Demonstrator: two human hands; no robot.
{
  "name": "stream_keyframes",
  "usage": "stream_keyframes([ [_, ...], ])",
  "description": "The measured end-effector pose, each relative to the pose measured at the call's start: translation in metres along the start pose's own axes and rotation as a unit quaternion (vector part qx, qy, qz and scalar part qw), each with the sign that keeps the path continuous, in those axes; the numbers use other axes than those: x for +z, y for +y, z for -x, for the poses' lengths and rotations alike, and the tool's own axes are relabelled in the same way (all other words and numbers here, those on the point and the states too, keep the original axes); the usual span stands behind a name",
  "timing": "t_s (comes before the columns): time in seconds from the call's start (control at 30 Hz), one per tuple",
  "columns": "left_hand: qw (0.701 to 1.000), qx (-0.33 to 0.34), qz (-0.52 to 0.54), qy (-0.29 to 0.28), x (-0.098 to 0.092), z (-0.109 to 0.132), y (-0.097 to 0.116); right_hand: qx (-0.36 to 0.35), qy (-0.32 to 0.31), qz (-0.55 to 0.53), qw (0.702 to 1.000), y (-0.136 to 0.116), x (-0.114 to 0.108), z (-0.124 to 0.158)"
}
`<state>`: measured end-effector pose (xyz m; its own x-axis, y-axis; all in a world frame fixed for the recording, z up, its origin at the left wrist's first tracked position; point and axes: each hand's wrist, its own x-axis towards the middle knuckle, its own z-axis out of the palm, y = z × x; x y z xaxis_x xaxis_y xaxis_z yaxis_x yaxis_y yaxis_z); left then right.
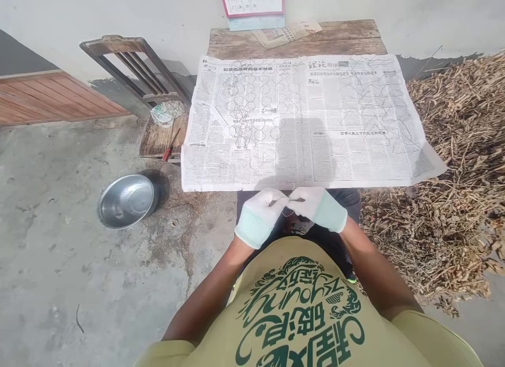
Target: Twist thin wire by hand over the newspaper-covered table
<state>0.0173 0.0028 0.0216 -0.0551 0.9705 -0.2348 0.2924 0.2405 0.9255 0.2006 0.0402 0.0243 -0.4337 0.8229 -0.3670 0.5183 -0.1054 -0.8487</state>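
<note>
Both my hands wear white gloves with pale green cuffs and meet just in front of the table's near edge. The fingertips of my left hand (pixel 265 205) are pinched on a thin wire (pixel 286 215), whose fine ends stick out above and below the fingers. My right hand (pixel 310 204) pinches the same wire, its fingertips touching those of the left. Newspaper sheets (pixel 252 172) cover most of the table. Many thin bent wire loops (pixel 262 159) lie in rows on the left sheet, and looser, straighter wires (pixel 366 101) are scattered over the right one.
A wooden chair (pixel 148 138) on the left bears a crumpled clear plastic bag (pixel 168 113) and a red-handled screwdriver (pixel 170 148). A metal basin (pixel 126 201) stands on the concrete floor. Dry plant stalks (pixel 453 146) are heaped to the right. A calendar (pixel 254 3) hangs behind the wooden table (pixel 347 38).
</note>
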Motion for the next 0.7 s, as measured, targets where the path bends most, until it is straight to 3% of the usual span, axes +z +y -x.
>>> stream_keyframes([
  [0.1,0.999,-0.035,0.020,0.021,-0.001,0.000,-0.002,-0.011,0.057,0.002,0.998,0.005,0.007,-0.002],
  [0.27,0.987,-0.014,0.158,0.033,-0.003,0.002,-0.020,0.020,0.157,-0.138,0.978,0.003,0.019,0.003],
  [0.47,0.948,-0.035,0.301,-0.096,0.001,0.005,-0.034,0.044,0.164,-0.265,0.949,-0.011,0.020,0.006],
  [0.7,0.898,0.030,0.411,-0.151,-0.004,-0.005,-0.036,0.037,0.145,-0.371,0.916,-0.012,0.020,0.003],
])
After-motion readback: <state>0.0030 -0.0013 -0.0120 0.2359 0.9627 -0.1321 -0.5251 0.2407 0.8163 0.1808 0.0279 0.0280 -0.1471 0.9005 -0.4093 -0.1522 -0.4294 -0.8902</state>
